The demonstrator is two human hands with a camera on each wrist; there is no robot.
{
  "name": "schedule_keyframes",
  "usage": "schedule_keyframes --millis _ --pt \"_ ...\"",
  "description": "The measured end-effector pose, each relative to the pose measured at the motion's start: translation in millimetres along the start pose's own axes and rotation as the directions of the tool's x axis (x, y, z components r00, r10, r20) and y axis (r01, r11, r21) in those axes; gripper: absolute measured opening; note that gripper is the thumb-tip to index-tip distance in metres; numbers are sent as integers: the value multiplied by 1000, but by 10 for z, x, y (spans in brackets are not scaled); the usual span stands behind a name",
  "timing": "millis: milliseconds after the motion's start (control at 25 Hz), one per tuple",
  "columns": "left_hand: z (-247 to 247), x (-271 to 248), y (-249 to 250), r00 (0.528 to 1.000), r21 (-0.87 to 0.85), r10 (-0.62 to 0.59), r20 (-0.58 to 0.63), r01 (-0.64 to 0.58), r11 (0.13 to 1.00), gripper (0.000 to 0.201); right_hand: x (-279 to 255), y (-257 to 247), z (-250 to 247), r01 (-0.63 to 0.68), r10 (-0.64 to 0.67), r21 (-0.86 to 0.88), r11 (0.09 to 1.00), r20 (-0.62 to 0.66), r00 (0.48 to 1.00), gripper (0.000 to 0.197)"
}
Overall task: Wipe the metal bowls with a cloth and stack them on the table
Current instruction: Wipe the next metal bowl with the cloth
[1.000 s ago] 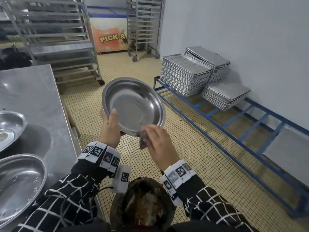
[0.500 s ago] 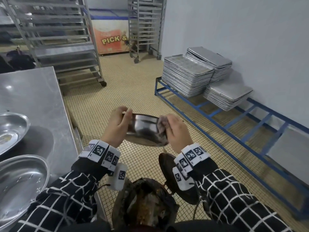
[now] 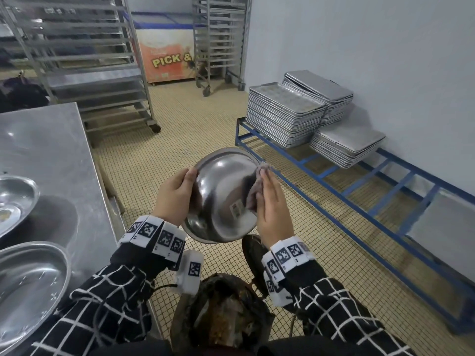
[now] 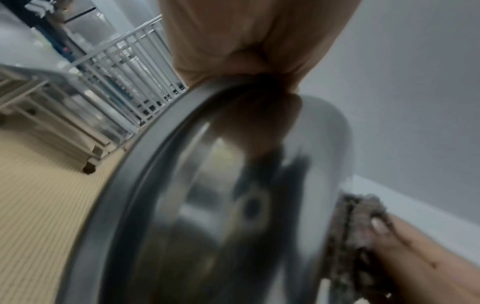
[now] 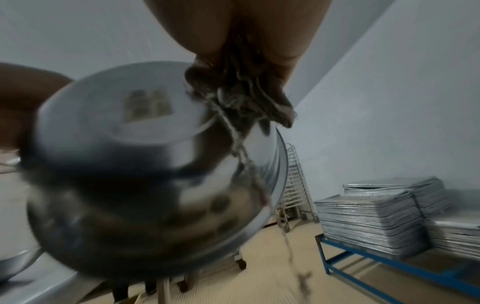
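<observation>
I hold a metal bowl (image 3: 222, 194) in the air over the tiled floor, its underside turned toward me, a small sticker on its base. My left hand (image 3: 177, 196) grips its left rim, fingers curled over the edge. My right hand (image 3: 270, 201) presses a grey cloth (image 3: 255, 188) against the bowl's right outer side. In the left wrist view the bowl (image 4: 207, 205) fills the frame, with the cloth (image 4: 355, 230) at lower right. In the right wrist view the cloth (image 5: 246, 102) lies on the bowl (image 5: 145, 174). Two more bowls (image 3: 28, 286) (image 3: 15, 199) sit on the steel table (image 3: 51, 150) at left.
A blue low rack (image 3: 347, 191) along the right wall carries stacks of metal trays (image 3: 285, 114). Wheeled tray trolleys (image 3: 84, 60) and a chest freezer (image 3: 167, 55) stand at the back. A dark bucket (image 3: 221, 317) sits on the floor below my hands.
The bowl has been flipped from inside facing me to underside facing me. My right hand with the cloth moved from the inner rim to the outer right side.
</observation>
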State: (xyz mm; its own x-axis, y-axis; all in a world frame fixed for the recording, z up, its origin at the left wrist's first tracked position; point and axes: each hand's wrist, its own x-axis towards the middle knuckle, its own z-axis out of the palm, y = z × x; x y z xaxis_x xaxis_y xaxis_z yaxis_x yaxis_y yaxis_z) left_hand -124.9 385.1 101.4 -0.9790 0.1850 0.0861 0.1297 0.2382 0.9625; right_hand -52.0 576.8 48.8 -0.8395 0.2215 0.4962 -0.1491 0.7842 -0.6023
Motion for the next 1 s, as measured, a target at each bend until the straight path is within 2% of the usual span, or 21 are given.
schedule_keyframes --millis 160,280,400,520,640,720,800,920,1000 --pt "86 -39 58 992 -164 -97 -76 83 983 30 -302 -176 278 109 -99 -116 987 96 990 54" --pt "154 -76 115 991 -248 -118 -69 98 964 25 -246 -381 354 153 -145 -107 982 75 987 55" --pt "169 -120 190 992 -303 -113 -53 92 948 24 63 -460 293 67 -67 -73 995 14 998 59" --pt "127 -111 217 991 -340 -117 -69 87 937 24 302 -262 192 -54 51 -65 996 -42 998 60" --pt "68 -52 158 982 -376 -146 -119 92 922 23 184 -39 163 -105 105 23 994 20 994 59" --pt "61 -19 108 977 -376 -160 -138 98 922 24 -12 -65 237 -108 101 66 992 93 990 60" --pt "63 -10 70 974 -374 -171 -148 105 921 26 -167 -197 354 -47 41 43 998 136 990 58" --pt "110 -51 87 977 -348 -169 -128 115 931 26 -148 -440 426 137 -135 -17 990 91 987 56" --pt "149 -98 125 983 -346 -150 -102 106 932 24 23 -561 364 168 -168 -19 986 36 985 56"
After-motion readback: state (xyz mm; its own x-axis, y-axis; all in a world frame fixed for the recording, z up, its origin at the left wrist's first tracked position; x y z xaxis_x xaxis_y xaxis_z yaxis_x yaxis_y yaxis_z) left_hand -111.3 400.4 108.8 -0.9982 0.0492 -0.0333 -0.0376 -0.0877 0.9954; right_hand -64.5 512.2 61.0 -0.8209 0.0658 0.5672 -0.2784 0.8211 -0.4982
